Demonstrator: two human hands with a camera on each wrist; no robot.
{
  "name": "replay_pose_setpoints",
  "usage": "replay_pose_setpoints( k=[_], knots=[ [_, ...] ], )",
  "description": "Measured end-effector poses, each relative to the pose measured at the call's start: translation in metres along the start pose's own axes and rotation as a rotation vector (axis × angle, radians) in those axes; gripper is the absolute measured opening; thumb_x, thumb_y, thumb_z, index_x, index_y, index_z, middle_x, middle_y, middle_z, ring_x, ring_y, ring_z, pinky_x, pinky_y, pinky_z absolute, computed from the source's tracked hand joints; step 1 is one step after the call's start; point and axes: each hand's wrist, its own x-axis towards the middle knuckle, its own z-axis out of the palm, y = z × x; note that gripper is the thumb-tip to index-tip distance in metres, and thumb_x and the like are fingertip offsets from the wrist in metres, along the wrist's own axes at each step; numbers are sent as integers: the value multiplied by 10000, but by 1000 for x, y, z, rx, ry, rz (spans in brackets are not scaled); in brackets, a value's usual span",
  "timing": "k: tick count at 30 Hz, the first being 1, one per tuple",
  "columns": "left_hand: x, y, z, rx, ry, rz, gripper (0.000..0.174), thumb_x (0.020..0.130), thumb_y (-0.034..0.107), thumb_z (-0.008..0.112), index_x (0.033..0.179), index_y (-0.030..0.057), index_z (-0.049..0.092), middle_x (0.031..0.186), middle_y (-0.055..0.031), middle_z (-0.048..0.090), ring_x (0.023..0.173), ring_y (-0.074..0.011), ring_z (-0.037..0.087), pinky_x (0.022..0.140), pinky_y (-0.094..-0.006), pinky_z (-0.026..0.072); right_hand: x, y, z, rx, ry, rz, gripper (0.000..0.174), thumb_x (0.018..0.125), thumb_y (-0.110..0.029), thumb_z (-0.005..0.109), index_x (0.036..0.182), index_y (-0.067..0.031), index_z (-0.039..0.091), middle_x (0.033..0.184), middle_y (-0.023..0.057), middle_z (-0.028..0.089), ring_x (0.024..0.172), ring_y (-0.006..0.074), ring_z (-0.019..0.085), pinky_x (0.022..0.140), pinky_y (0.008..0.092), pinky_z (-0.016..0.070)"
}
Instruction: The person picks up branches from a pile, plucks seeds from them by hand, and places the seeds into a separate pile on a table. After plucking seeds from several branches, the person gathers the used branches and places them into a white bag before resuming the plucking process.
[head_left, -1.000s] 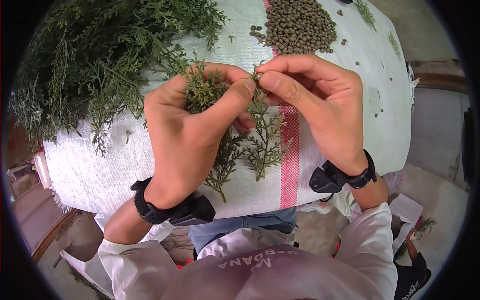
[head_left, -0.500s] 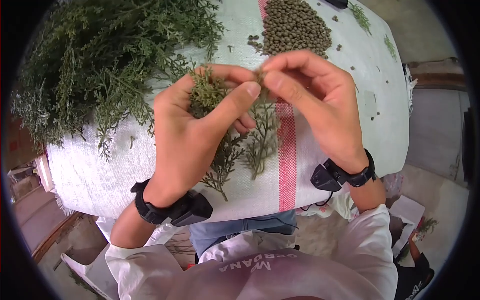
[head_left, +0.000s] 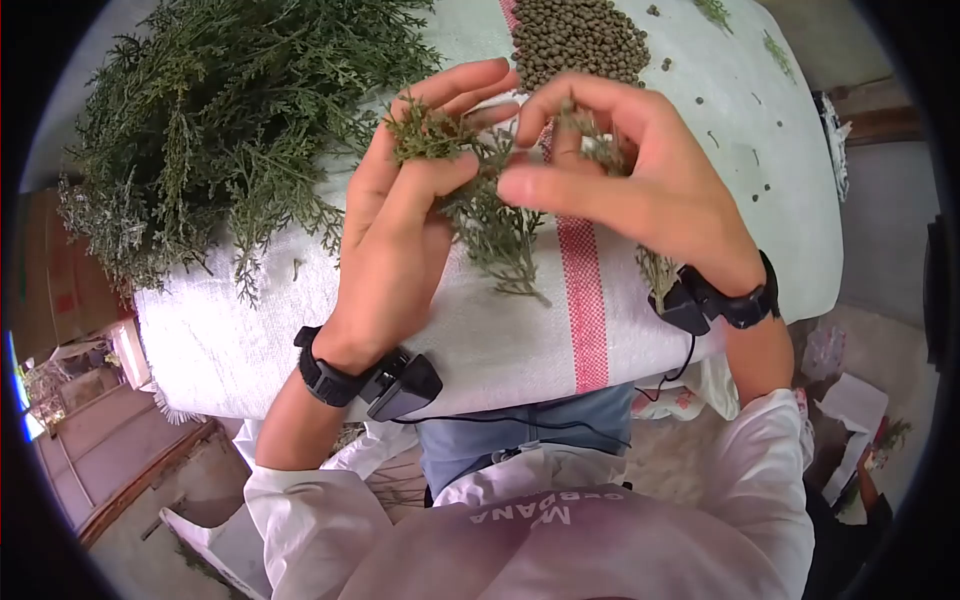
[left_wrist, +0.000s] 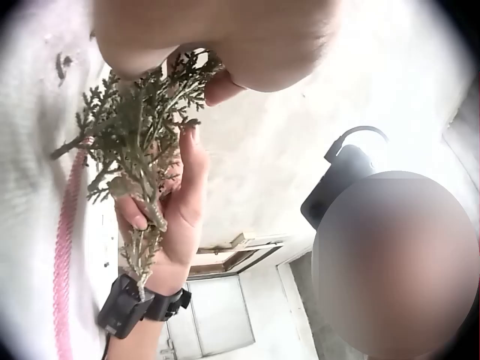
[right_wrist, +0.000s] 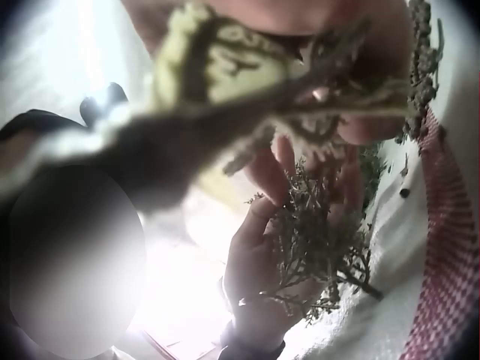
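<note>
In the head view my left hand (head_left: 395, 240) holds green conifer sprigs (head_left: 500, 240) between thumb and fingers, and their cut stems point down toward me. Close beside it, my right hand (head_left: 670, 190) has its fingers curled round another conifer sprig (head_left: 655, 270), whose stem hangs out below the palm over the wrist camera. The right thumb reaches toward the left hand's sprigs. From the right wrist, the right hand's sprig looms blurred in front, with the left hand (right_wrist: 259, 285) and its sprigs behind. In the left wrist view the sprigs (left_wrist: 142, 127) overlap the right hand (left_wrist: 184, 217).
A large heap of conifer branches (head_left: 210, 150) lies at the left on a white woven sack (head_left: 250, 345) with a red stripe (head_left: 583, 300). At the back is a pile of small round brown cones (head_left: 580, 45). A few loose bits lie to the right.
The hands, earlier pinched together fingertip to fingertip, have parted slightly. A sprig has gone into the right palm, its stem now showing below that hand. The view has shifted a little.
</note>
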Motion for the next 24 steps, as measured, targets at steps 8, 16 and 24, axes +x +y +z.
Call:
replay_pose_setpoints(
  k=[8,16,24],
  knots=[
    [5,0,-2,-144,-90,60,584,846,75,437,1412,-42,356,1379,-257,493,1376,-389,390,1161,-465,311,1,14,5,-213,111,-208,151,951,-179,580,1052,-68,580,734,-25,577,479,8,392,411,188,250],
    [5,-4,-46,-376,-99,10,447,911,23,390,1351,-31,442,1116,-146,625,797,-209,630,788,-370,510,0,-1,-5,119,285,-12,161,955,-229,551,1049,-101,576,708,0,621,454,7,400,394,171,256],
    [-10,15,-10,16,101,-71,266,936,87,603,1188,5,610,990,-62,655,467,-61,473,483,-243,419,-3,-12,9,410,-31,300,179,955,-191,504,1079,-77,564,658,48,578,474,67,477,412,210,315]
  ],
)
